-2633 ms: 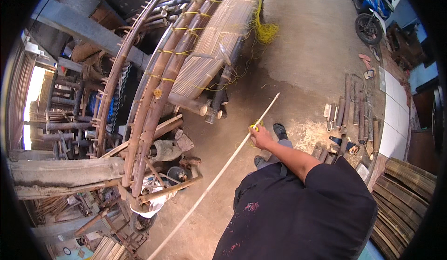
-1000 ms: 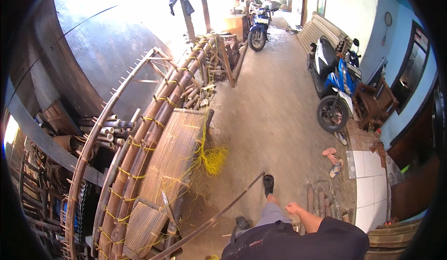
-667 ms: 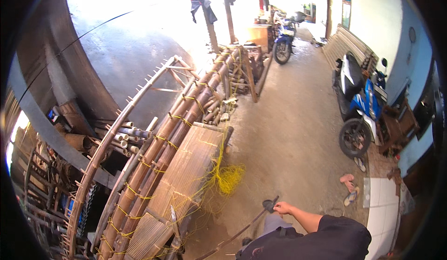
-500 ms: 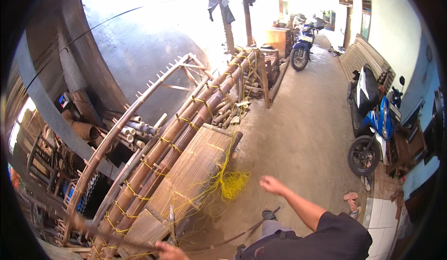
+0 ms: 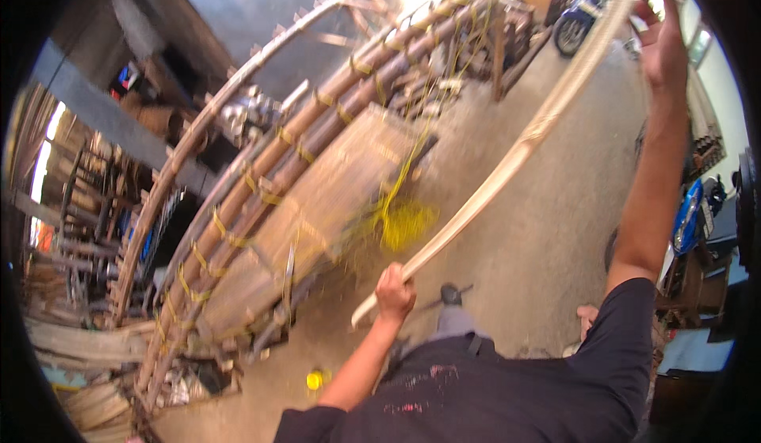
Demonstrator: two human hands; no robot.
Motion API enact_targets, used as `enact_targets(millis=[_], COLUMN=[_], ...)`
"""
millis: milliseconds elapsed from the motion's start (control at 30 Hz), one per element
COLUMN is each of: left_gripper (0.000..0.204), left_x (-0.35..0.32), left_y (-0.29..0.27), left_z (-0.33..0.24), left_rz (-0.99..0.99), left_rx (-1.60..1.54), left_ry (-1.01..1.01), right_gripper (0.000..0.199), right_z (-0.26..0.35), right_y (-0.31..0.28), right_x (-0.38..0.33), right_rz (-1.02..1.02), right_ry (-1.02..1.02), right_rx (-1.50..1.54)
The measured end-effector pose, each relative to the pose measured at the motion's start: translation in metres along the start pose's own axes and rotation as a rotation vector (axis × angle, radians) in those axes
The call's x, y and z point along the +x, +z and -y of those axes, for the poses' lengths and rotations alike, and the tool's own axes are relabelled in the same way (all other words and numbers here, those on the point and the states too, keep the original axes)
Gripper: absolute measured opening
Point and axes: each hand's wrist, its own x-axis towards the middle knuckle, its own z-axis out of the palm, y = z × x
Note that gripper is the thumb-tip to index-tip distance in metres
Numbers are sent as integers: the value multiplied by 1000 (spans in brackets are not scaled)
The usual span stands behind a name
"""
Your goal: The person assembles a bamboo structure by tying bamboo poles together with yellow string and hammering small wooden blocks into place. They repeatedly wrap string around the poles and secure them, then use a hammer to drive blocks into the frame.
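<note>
My left hand [image 5: 395, 292] is closed around a long, pale split bamboo pole [image 5: 491, 177] near its lower end. The pole slants up to the right across the view, bowed slightly, with a node partway along. My right arm is raised, and my right hand [image 5: 664, 54] is beside the pole's upper part, its fingers apart; whether they touch it I cannot tell. Left of the pole lies a bamboo frame [image 5: 305, 138] bound with yellow cord, with a slatted bamboo panel [image 5: 317, 197] along it. A tangle of yellow cord [image 5: 408, 225] sits at the panel's edge.
A curved rail with pegs [image 5: 214, 102] stands beyond the frame. Wood and bamboo pieces are piled at left. One motorbike [image 5: 572, 30] is at the far end and a blue one [image 5: 688, 217] at right. A small yellow object [image 5: 317, 379] is on the concrete floor [image 5: 523, 245].
The pale bamboo pole now crosses the view in front of me. My left hand has come up from the lower edge, and my right hand has risen to the upper right. The view has shifted.
</note>
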Motion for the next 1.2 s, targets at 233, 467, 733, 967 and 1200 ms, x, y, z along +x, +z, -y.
enact_targets(millis=[233, 467, 733, 967, 1200], left_gripper=[28, 41, 44, 41, 56], left_x=[-43, -100, -124, -131, -78], left_y=[-75, -124, -140, -157, -261], left_z=[-6, 18, 27, 67, 160], left_rz=[53, 221, 272, 117, -665], left_rx=[-197, -63, 7, -5, -418], left_ry=[-199, -239, -138, -208, -442], right_gripper=[61, 54, 60, 60, 64], right_z=[-166, -348, -346, -164, 93], right_y=[-107, -244, -278, -141, 91], right_x=[-20, -327, -456, -228, -250], right_rz=[-66, -344, -430, -345, 399], right_ry=[75, 837, 1137, 526, 88], right_rx=[-660, -615, -626, -366, 238])
